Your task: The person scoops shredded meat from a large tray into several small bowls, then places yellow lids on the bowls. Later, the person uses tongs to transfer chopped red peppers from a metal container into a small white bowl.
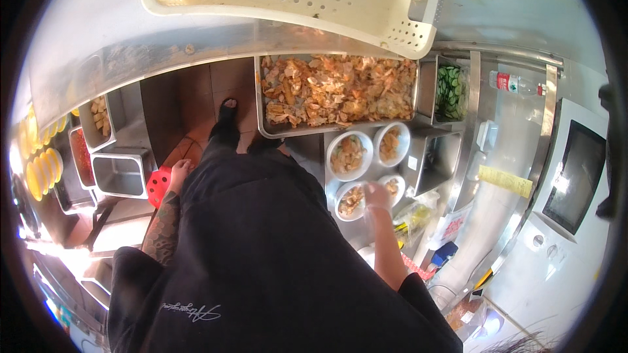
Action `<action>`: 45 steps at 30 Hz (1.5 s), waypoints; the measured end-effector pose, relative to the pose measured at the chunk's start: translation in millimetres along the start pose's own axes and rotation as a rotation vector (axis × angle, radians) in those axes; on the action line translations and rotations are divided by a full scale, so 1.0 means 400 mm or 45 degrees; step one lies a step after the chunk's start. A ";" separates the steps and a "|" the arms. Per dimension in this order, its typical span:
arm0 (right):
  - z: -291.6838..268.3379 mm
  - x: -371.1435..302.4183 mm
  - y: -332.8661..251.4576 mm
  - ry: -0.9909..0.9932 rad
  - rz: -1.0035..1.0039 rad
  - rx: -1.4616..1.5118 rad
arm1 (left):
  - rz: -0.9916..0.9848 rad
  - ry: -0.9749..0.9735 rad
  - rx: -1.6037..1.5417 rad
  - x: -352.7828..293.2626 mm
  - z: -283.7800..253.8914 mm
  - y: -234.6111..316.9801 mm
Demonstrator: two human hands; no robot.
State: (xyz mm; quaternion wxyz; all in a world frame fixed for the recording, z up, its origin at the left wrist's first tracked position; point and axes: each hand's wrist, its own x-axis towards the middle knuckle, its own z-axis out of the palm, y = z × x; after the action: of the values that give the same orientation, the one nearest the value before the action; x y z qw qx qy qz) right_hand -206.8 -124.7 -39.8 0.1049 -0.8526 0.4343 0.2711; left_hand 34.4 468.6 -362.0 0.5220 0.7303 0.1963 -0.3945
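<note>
My right hand [377, 196], smeared by motion and seemingly in a clear plastic glove, is over the two nearer white bowls. Its fingers cannot be made out. One of these, the front left bowl [339, 210], holds chopped brownish food; the front right bowl [400, 193] is partly hidden by the hand. Behind them stand two more filled white bowls, a larger left one [369, 159] and a right one [407, 150]. At my left side, my left hand [181, 171] is beside a red thing with black dots [157, 187]; whether it grips it cannot be told.
Beyond the bowls lies a metal tray [260, 112] of shredded cooked meat, under a cream perforated basket [288, 1]. Sliced cucumbers [450, 90] fill a container to the right, near an open metal container [439, 162] and a plastic bottle [517, 83]. More metal containers [120, 174] stand at left.
</note>
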 end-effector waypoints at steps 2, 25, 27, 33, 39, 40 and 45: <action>-0.100 0.066 -0.095 0.093 -0.107 -0.128 | -0.096 -0.018 -0.227 0.005 0.022 0.005; -0.356 0.588 -0.663 -0.103 -0.238 1.445 | -0.111 -0.021 -0.035 -0.091 0.012 -0.107; -0.349 0.542 -0.594 -0.060 -0.186 1.460 | -0.048 -0.032 0.140 -0.071 0.000 -0.062; -0.319 0.505 -0.608 0.091 -0.297 0.635 | 0.065 -0.063 0.551 0.032 0.011 0.122; -0.251 0.499 -0.762 0.190 -0.697 -0.114 | -0.072 -0.131 -0.061 0.054 0.106 0.299; -0.245 0.491 -0.773 0.217 -0.712 -0.252 | -0.074 -0.111 -0.075 0.054 0.116 0.307; -0.274 0.508 -0.781 0.063 -0.625 -0.199 | -0.027 -0.230 -0.145 0.044 0.113 0.213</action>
State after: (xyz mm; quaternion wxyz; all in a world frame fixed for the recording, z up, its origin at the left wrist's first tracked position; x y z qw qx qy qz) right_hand 179.7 -121.6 -78.8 0.0908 -0.9443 0.1947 0.2493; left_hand 88.0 392.8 -330.6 0.5742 0.6586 0.1782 -0.4524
